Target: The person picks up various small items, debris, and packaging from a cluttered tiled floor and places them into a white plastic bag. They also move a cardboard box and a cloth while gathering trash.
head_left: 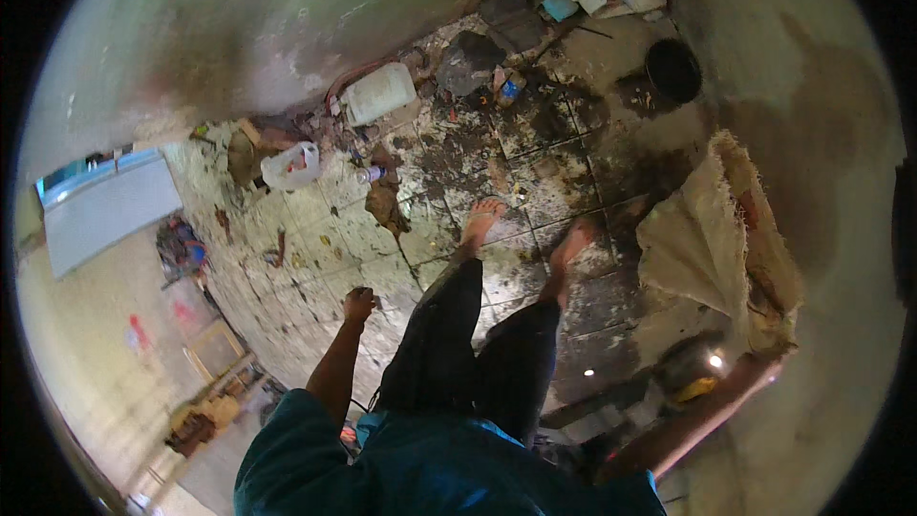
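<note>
A tan burlap sack [695, 229] hangs at my right side beside the wall, its mouth partly folded open and its edge frayed. My right hand [766, 366] is closed on the sack's lower edge, the fingers mostly hidden by the cloth. On the other side, my left hand [359, 304] hangs low over the floor with curled fingers. Whatever it holds, if anything, is too small to make out. My bare feet stand on dirty floor tiles [535, 177] strewn with dark debris.
A white jerrycan [379, 94], a dark plastic bag [470, 63] and a white plastic bag [290, 166] lie along the far wall. At the far right sits a black bucket [673, 71]. A metal pot [690, 368] is near my right forearm. Brown crumpled material [386, 203] lies ahead.
</note>
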Demonstrator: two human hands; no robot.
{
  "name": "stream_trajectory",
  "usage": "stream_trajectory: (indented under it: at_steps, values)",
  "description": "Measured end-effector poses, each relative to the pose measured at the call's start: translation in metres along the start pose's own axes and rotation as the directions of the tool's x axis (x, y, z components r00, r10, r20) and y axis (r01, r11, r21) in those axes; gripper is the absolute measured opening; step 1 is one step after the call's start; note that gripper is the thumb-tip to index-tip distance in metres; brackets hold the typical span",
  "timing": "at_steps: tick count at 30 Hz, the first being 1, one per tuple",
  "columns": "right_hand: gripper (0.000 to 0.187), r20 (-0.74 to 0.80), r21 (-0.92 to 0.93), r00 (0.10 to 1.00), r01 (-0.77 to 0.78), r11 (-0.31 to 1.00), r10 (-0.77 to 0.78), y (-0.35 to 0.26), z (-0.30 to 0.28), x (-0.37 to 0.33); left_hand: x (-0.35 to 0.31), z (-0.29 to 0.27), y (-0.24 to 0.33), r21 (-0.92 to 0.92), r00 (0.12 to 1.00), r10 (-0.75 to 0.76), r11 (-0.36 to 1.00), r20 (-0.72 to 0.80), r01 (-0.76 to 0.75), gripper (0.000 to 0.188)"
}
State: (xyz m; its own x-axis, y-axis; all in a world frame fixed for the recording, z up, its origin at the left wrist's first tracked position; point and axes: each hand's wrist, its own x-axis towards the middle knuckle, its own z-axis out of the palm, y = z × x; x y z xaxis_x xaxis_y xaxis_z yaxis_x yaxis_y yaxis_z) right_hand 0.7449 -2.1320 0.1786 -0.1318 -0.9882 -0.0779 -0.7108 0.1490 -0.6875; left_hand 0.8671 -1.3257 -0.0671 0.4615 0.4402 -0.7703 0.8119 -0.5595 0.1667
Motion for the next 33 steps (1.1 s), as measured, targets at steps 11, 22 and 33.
stream_trajectory:
  at_steps: [11,22,33]
  values:
    - [0.056,0.541,0.085,0.839,-0.128,0.988,0.062,0.245,0.177,0.188,-0.236,0.153,0.056,-0.086,0.961,0.275,0.958,0.024,-0.272,0.031]
    - [0.053,0.735,-0.221,0.58,-0.284,0.933,0.351,0.213,0.224,0.187,-0.307,0.255,-0.102,-0.616,0.984,-0.178,0.776,-0.009,0.135,0.041]
    - [0.043,0.983,-0.178,0.121,0.787,0.591,0.135,0.209,0.322,-0.046,-0.377,0.363,-0.194,-0.863,0.903,-0.429,0.467,-0.031,0.192,0.038]
